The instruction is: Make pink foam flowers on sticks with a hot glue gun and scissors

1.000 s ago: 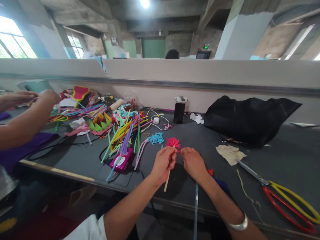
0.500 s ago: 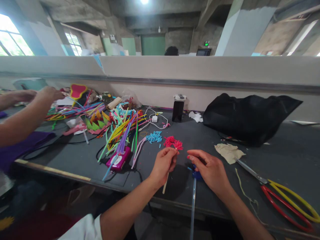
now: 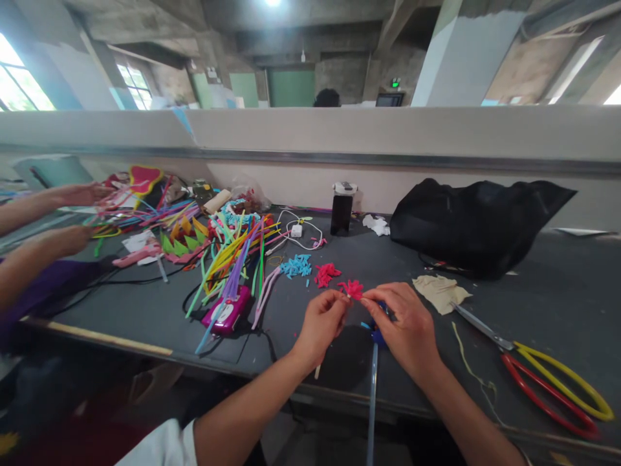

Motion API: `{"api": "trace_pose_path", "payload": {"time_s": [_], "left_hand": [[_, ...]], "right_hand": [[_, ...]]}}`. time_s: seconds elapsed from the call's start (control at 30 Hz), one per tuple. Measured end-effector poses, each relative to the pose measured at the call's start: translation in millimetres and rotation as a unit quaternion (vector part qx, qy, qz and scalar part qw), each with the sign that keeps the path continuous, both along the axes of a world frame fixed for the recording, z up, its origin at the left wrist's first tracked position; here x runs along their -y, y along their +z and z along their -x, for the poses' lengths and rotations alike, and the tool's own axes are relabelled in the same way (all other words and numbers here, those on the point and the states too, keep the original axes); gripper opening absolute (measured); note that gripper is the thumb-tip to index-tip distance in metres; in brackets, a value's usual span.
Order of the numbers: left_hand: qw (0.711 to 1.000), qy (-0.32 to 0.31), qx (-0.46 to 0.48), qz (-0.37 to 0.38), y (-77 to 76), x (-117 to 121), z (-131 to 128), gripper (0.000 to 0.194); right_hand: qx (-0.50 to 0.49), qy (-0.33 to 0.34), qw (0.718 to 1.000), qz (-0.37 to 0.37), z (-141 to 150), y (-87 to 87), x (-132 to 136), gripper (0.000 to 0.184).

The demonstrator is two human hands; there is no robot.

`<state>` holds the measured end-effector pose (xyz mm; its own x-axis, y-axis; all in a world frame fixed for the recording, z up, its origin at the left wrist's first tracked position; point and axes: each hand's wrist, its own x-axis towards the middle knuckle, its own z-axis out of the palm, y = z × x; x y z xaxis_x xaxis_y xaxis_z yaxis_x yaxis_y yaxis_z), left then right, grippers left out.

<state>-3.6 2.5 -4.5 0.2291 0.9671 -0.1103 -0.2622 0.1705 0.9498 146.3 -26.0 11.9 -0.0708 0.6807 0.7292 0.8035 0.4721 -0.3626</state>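
Note:
My left hand point(image 3: 324, 318) is closed around a thin pale stick point(image 3: 317, 371), its lower end showing below the palm. At the top of the stick is a pink-red flower point(image 3: 353, 288) made of short fuzzy pieces. My right hand point(image 3: 402, 318) pinches at the flower's right edge; whether a separate piece is between the fingertips is too small to tell. Under that hand lies a blue tool point(image 3: 378, 336), mostly hidden, with a long translucent rod point(image 3: 372, 395) reaching past the table edge. Beyond my hands are piles of cut pink-red pieces point(image 3: 326, 275) and blue pieces point(image 3: 295, 266).
Coloured pipe cleaners point(image 3: 237, 259) lie over a purple box point(image 3: 227, 312) at left. Scissors point(image 3: 504, 346) with red and yellow handles touch a beige cloth point(image 3: 440, 292). A black bag point(image 3: 480, 223) stands behind. Another person's hands point(image 3: 70, 239) are at far left.
My right hand has moved left, from apart to touching the flower. The flower has shifted slightly away from the pink-red pile. The other person's hands have moved apart.

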Motion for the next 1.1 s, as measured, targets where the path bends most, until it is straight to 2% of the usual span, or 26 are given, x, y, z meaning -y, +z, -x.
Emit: {"api": "trace_pose_path", "payload": {"time_s": [0.17, 0.4, 0.8, 1.1], "left_hand": [[1.0, 0.001, -0.009, -0.004, 1.6, 0.8, 0.3, 0.021], [1.0, -0.002, -0.012, 0.001, 3.2, 3.9, 0.0, 0.022], [1.0, -0.007, -0.006, -0.007, 3.3, 4.2, -0.2, 0.021], [1.0, -0.017, 0.024, 0.0, 8.0, 6.1, 0.6, 0.019]], "right_hand": [[0.062, -0.006, 0.998, -0.018, 1.8, -2.6, -1.0, 0.012], [0.128, -0.052, 0.99, -0.029, 4.5, -1.5, 0.5, 0.013], [0.136, -0.069, 0.988, -0.018, 4.2, -3.9, -0.1, 0.017], [0.096, -0.06, 0.994, -0.007, 3.8, -5.7, -1.6, 0.017]]}}
